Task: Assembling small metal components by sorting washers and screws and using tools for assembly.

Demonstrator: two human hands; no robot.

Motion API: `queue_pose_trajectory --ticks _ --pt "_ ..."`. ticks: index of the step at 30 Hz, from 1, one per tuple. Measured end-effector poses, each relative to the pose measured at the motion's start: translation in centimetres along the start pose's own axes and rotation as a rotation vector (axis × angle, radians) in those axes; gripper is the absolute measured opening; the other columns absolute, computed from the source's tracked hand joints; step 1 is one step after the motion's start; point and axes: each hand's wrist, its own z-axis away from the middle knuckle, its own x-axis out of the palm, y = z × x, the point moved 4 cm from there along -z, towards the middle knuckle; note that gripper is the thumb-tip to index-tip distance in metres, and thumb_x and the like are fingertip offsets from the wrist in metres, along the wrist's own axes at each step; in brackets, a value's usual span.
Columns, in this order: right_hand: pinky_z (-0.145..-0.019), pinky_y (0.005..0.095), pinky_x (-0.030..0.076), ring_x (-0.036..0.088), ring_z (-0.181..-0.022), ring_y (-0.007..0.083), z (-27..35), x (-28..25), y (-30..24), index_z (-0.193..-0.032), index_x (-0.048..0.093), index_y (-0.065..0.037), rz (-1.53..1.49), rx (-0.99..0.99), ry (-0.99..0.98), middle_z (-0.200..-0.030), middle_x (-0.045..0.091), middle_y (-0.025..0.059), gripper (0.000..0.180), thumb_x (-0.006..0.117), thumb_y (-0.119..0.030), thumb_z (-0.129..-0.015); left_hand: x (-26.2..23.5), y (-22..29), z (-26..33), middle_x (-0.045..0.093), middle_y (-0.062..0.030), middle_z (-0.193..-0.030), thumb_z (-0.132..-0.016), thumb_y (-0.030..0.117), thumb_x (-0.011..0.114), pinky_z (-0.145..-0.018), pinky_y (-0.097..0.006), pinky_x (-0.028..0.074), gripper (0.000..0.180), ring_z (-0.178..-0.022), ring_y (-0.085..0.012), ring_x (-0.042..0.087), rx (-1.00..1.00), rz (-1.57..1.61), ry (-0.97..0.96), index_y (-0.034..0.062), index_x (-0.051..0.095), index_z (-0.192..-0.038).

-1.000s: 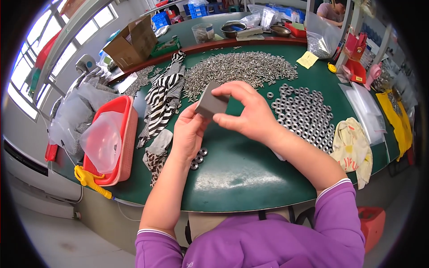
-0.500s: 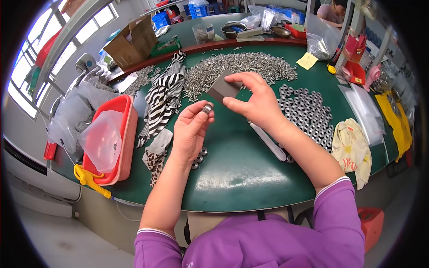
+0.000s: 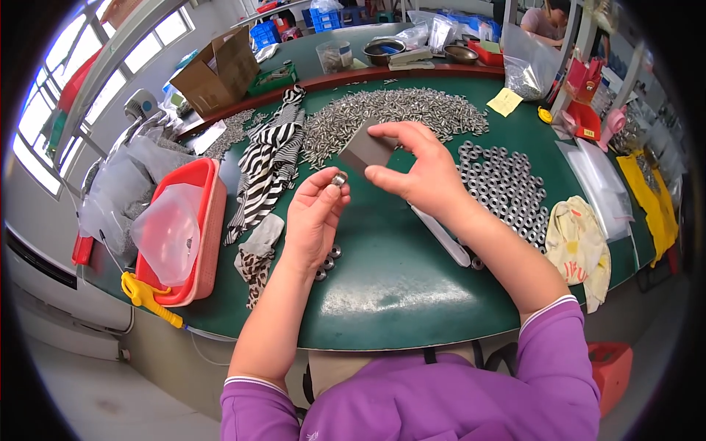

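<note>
Between the thumb and fingers of my left hand (image 3: 316, 209) is a small round metal ring (image 3: 339, 179), raised over the table. My right hand (image 3: 426, 165) grips a flat grey-brown block (image 3: 365, 149) by its edge, thumb on one side and fingers on the other. The block is tilted and stays a little apart from the ring. Behind it spreads a large heap of small metal pins (image 3: 397, 106). Many similar rings (image 3: 504, 187) lie in a group right of my right forearm, and a few more rings (image 3: 334, 251) sit by my left wrist.
A white strip-like tool (image 3: 441, 235) lies beside my right forearm. On the left are a red basket (image 3: 213, 235), a yellow air gun (image 3: 151, 298) and a striped cloth (image 3: 272, 162). A pale yellow cloth (image 3: 577, 239) hangs over the green table's (image 3: 390, 316) right edge.
The block in my right hand has turned slightly and shifted a touch left. My left hand with the ring has barely moved.
</note>
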Motion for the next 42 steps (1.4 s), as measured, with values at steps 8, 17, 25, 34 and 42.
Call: queue_pose_trajectory --ticks 8,17,25,34,42 --pt "-0.094 0.037 0.045 0.056 -0.107 0.0276 0.4 0.8 -0.4 -0.112 0.063 -0.01 0.056 -0.067 -0.008 -0.111 0.058 0.0109 0.049 0.077 -0.024 -0.067 0.0 0.1 -0.4 0.064 -0.0055 -0.104 -0.09 0.007 0.062 -0.083 -0.026 0.051 0.026 -0.091 -0.0133 0.062 0.002 -0.057 0.036 0.0013 0.056 -0.115" --pt "-0.097 0.0356 0.043 0.055 -0.111 0.0239 0.3 0.1 0.5 -0.114 0.062 -0.011 -0.017 -0.012 -0.057 -0.115 0.058 0.0082 0.048 0.076 -0.024 -0.07 0.3 -0.5 -0.5 0.063 -0.0075 -0.107 -0.092 0.003 0.059 -0.087 -0.025 0.051 0.033 -0.095 -0.0137 0.062 -0.061 -0.015 0.089 0.0 0.054 -0.124" --pt "-0.094 0.0393 0.045 0.055 -0.108 0.0293 2.0 1.8 -2.9 -0.112 0.062 -0.013 0.012 -0.243 -0.141 -0.113 0.056 0.0116 0.051 0.077 -0.028 -0.065 1.2 0.1 0.1 0.066 -0.0025 -0.103 -0.09 0.011 0.061 -0.078 -0.025 0.051 0.023 -0.09 -0.0114 0.062 -0.02 -0.138 0.122 0.0045 0.063 -0.112" --pt "-0.094 0.0394 0.046 0.056 -0.109 0.0293 2.3 1.9 -3.3 -0.111 0.063 -0.014 0.012 -0.23 -0.134 -0.114 0.057 0.01 0.052 0.079 -0.029 -0.065 0.7 0.0 0.1 0.065 -0.0053 -0.103 -0.09 0.01 0.063 -0.082 -0.027 0.051 0.02 -0.091 -0.0126 0.062 -0.02 -0.057 0.104 0.0032 0.059 -0.108" --pt "-0.091 0.0356 0.047 0.059 -0.103 0.0244 -0.2 -0.4 1.0 -0.11 0.065 -0.011 0.128 -0.007 0.022 -0.109 0.06 0.0089 0.046 0.078 -0.025 -0.068 0.7 0.1 0.1 0.064 -0.0067 -0.105 -0.091 0.005 0.06 -0.082 -0.026 0.052 0.029 -0.092 -0.0141 0.062 -0.014 -0.073 0.07 -0.0003 0.056 -0.12"
